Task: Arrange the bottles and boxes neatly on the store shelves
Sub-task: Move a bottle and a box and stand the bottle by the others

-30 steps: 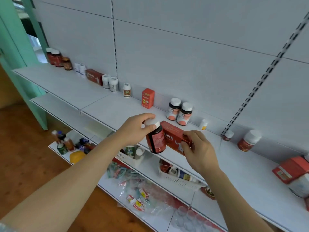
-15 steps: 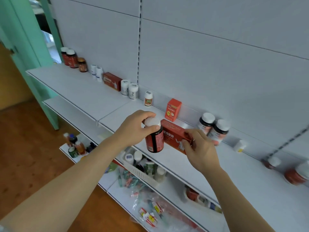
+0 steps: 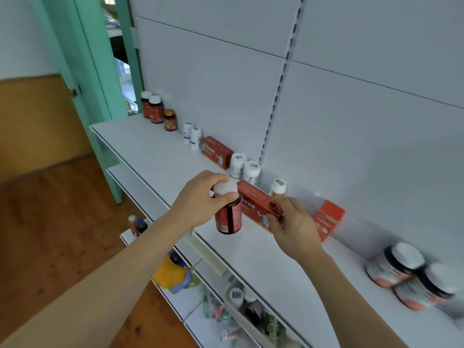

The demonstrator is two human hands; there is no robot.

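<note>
On the long red cardboard box [image 3: 256, 205] pinched in my right hand [image 3: 292, 228], white Chinese characters run along the face, and I make out "白肽粉"; the character before them sits half behind the bottle. The dark red plastic bottle with the white cap [image 3: 228, 217] in my left hand [image 3: 200, 199] carries a label with fine print, too small and blurred to read. Labels on the shelf goods are unreadable too.

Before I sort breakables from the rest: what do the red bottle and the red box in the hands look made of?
The red bottle looks like glossy dark plastic, possibly glass, under a red printed label, with a matte white plastic cap. The red box looks like thin printed cardboard: sharp folded edges, flat faces, slight sheen.
</note>
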